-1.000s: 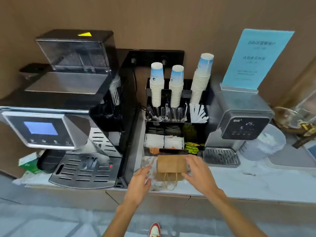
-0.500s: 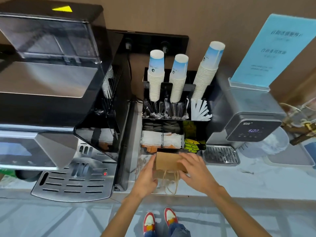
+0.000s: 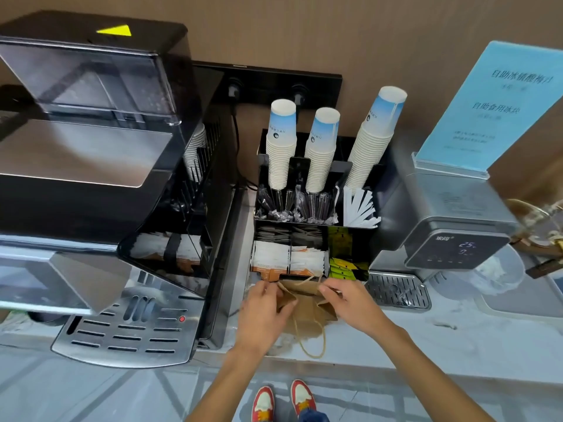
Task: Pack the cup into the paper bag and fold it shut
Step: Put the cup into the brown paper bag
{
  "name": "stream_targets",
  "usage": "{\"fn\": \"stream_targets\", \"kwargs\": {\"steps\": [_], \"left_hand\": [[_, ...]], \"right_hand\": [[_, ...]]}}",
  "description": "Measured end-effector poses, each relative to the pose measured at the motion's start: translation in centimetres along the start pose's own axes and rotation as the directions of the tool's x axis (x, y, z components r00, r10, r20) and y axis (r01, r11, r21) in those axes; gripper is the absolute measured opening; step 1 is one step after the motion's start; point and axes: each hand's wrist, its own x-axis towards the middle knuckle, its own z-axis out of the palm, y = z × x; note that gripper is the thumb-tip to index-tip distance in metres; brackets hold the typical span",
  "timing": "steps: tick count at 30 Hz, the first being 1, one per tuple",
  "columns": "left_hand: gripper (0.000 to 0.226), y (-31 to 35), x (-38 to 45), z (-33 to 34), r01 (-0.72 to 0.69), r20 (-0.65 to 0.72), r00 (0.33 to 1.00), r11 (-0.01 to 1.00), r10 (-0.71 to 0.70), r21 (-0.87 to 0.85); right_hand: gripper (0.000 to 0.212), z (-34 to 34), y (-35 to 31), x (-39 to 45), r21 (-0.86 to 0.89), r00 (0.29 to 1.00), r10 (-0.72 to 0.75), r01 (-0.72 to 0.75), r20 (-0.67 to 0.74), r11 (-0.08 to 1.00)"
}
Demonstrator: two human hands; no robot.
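A brown paper bag (image 3: pixel 304 306) with twine handles sits on the white counter in front of the black organiser. My left hand (image 3: pixel 263 312) grips the bag's left upper edge and my right hand (image 3: pixel 350 303) pinches its right upper edge, with the mouth spread between them. One handle loop (image 3: pixel 313 345) hangs toward the counter's front edge. Three stacks of white-and-blue paper cups (image 3: pixel 281 141) stand upside down in the organiser behind the bag. I cannot see a cup inside the bag.
A large coffee machine (image 3: pixel 100 184) fills the left, its drip grille (image 3: pixel 128 333) near my left hand. The organiser (image 3: pixel 313 239) holds stirrers, sugar packets and tea bags. A grey water dispenser (image 3: pixel 444 226) with a drip tray (image 3: pixel 396 290) and a blue sign (image 3: pixel 499 111) stands on the right.
My view has moved closer to the counter. The bag, flat and folded before, is now pulled apart at the top by both hands, and its handles have come free.
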Motion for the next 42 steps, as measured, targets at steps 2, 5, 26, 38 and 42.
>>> {"fn": "stream_targets", "kwargs": {"steps": [2,5,26,38,42], "left_hand": [[0.037,0.9,0.0,-0.1,-0.023,-0.042,0.999,0.999,0.024,0.04],[0.031,1.8,0.4,0.1,-0.035,-0.093,0.995,0.998,0.039,0.042],[0.019,4.5,0.2,-2.9,0.028,-0.028,0.999,0.999,-0.027,0.042],[0.019,5.6,1.2,-4.2,0.123,0.103,0.984,0.967,-0.148,0.223],[0.024,5.3,1.3,-3.9,0.127,0.18,0.971,0.979,-0.156,0.161]], "right_hand": [[0.029,-0.2,-0.6,0.2,0.015,0.999,0.025,-0.025,0.029,1.0],[0.013,-0.4,-1.7,-0.7,0.021,0.984,0.051,-0.048,-0.17,0.999],[0.061,0.1,-4.9,3.7,-0.759,0.778,0.498,-0.042,0.383,0.649],[0.141,1.0,-4.3,4.8,-0.643,0.68,0.395,0.147,0.618,0.752],[0.132,1.1,-4.2,5.3,-0.64,0.61,0.421,0.191,0.672,0.744]]}}
